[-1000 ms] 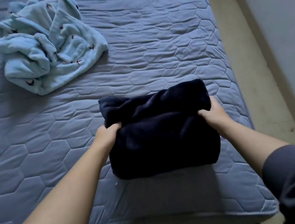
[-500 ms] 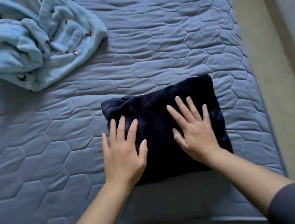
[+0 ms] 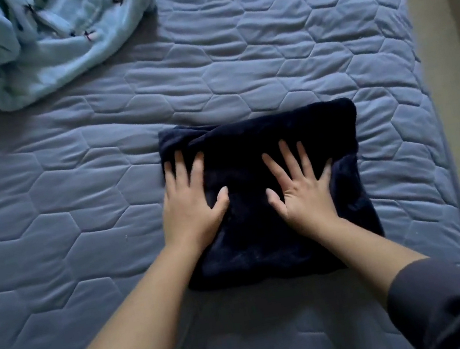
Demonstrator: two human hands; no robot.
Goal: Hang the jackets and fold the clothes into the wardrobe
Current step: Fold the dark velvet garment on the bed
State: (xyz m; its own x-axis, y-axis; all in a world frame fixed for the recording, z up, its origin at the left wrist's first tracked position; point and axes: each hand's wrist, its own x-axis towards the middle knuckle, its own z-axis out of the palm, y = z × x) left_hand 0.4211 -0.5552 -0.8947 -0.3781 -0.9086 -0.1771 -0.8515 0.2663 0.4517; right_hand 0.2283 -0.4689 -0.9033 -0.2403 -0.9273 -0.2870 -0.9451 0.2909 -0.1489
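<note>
Garment [image 3: 250,140], dark and folded, lies on the bed [image 3: 79,231] near its front edge. Left hand [image 3: 193,211] and right hand [image 3: 306,196] press flat on it, fingers spread, gripping nothing. It looks soft, light and springy; best scooped from underneath at both sides.

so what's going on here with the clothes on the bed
A person is folding clothes on a bed. The left hand and right hand both press flat, fingers spread, on a dark navy garment that is already folded into a neat rectangle near the bed's near edge. A light blue garment lies crumpled and unfolded at the far left. No wardrobe is in view.
</note>
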